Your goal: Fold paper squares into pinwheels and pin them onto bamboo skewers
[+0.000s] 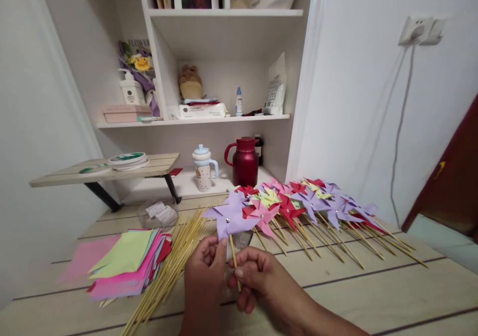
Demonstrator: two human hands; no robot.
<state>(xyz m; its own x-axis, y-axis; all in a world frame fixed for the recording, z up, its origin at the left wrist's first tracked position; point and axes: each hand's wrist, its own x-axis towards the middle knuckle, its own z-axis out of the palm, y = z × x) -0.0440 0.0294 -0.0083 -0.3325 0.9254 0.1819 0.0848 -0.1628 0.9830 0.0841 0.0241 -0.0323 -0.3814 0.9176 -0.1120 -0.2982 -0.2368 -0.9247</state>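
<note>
A lavender paper pinwheel (235,218) on a thin wooden stick is held upright in front of me, a small pin head at its centre. My left hand (207,265) pinches its lowest blade between thumb and fingers. Lower down, the thumb and fingers of my right hand (256,275) are closed around the stick (234,254). Just left of my hands lies a bundle of bare wooden sticks (164,271). Behind and to the right, several finished pinwheels (311,202) in purple, red, pink and yellow lie with their sticks pointing toward me.
Coloured paper sheets (125,256) are stacked at the left of the table (373,296). Behind them stand a clear container (159,214) and a small raised shelf (100,171). A cup (203,169) and a red jug (245,163) stand at the back below white shelves (231,119).
</note>
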